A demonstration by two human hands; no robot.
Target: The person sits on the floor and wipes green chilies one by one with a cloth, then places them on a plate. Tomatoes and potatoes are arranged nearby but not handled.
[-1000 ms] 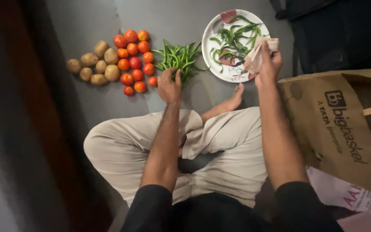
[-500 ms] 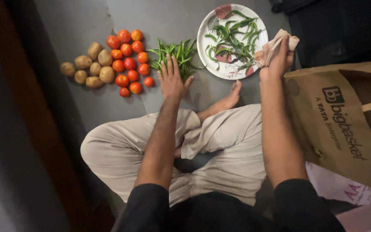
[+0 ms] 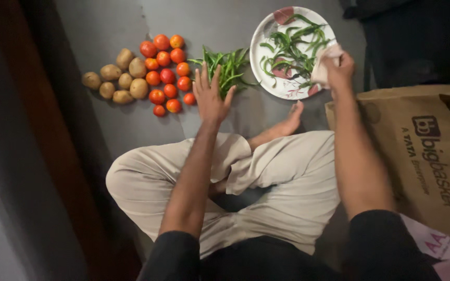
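left hand (image 3: 210, 99) spread, touching chilli pile (image 3: 228, 66) | right hand (image 3: 338, 70) grips cloth (image 3: 323, 66)

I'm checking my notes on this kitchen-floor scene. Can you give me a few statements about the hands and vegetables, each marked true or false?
1. The left hand is spread open beside the loose pile of green chillies. True.
2. The right hand is empty. False: it holds a crumpled cloth at the plate's edge.
3. The white plate holds tomatoes. False: it holds green chillies; the tomatoes lie on the floor.
4. The potatoes lie left of the tomatoes. True.
5. A brown paper bag lies by the right arm. True.
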